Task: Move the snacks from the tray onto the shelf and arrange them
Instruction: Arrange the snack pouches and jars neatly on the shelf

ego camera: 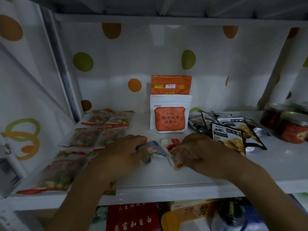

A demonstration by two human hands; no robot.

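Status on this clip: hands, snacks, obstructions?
Left hand on blue-white packet, right hand on red-white packet. Both on white shelf. Nothing blocking.

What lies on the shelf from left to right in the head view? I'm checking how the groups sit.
Red-edged clear snack packets → left hand on blue packet → right hand on red packet → black chestnut bags → red-filled jars.

We see a white shelf (166, 182), a white back wall (133, 64) dotted orange and green, a white-and-orange pouch (170, 114), and black-and-yellow packets (228, 132) at right.
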